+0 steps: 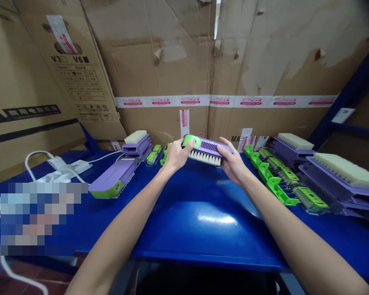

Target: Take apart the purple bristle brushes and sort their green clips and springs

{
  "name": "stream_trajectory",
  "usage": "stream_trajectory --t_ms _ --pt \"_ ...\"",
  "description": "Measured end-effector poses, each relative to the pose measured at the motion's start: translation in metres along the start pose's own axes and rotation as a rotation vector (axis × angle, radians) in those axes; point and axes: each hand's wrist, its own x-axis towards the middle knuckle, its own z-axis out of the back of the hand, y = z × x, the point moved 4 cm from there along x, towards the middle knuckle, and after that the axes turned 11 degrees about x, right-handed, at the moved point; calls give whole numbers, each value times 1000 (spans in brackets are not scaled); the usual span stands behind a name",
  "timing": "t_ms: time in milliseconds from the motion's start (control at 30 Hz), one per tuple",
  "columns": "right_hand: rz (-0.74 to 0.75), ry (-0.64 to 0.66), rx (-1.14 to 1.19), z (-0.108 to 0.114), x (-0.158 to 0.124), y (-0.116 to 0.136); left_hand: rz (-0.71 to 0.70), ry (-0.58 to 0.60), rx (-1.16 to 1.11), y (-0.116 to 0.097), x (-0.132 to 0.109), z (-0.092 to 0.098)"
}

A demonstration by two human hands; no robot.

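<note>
Between my two hands, raised over the blue table, is a purple brush [209,146] with a green end piece and pale bristles pointing down. My left hand [177,155] grips the green end, its thumb on top of that piece. At the other end, my right hand [232,160] holds the purple body, thumb on the near side and fingers behind. Left of my hands lies another purple brush [115,176] with a green end, bristles against the table. Behind it, purple brush bodies [137,145] are stacked, bristles up on top.
To the right stand a row of green plastic parts [266,174], several clear-and-green pieces [312,199] and stacked purple brush bodies [347,174]. A white power strip [61,166] with cables sits at the left on the blue table [190,229]. Cardboard [172,73] walls the back.
</note>
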Motion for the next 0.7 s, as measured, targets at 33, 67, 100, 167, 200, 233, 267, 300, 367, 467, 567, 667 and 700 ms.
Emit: stream_trajectory --t_ms 33,67,100,167,200,233,267,300,367,467,567,667,700 --pt "-9 -1 -3 0 0 0 -5 -6 9 1 0 0" --pt "-15 -4 -8 1 0 -1 -3 -10 11 2 0 0" --pt "-21 -6 -13 2 0 -1 2 -11 6 4 1 -1" --pt "-33 -9 -17 5 1 -3 11 7 -19 7 1 -3" --pt "-38 -10 -15 6 2 -3 11 22 -43 9 1 -4" --pt "-43 -11 -12 7 3 -4 11 39 -75 10 2 -6" --pt "-49 -14 -9 8 3 -5 10 57 -117 11 2 -8" --pt "-52 -17 -6 9 3 -5 12 75 -166 12 2 -9" --pt "-44 -22 -2 9 4 -4 26 104 -257 11 2 -12" --pt "7 -23 -5 7 3 2 44 125 -313 7 1 -12" --pt "55 -15 -11 4 1 8 24 114 -309 0 0 -9" --pt "81 -1 -39 2 -1 9 11 105 -297 -3 -2 -5" --pt "92 5 -52 1 -2 9 13 99 -291 -4 -2 -4"
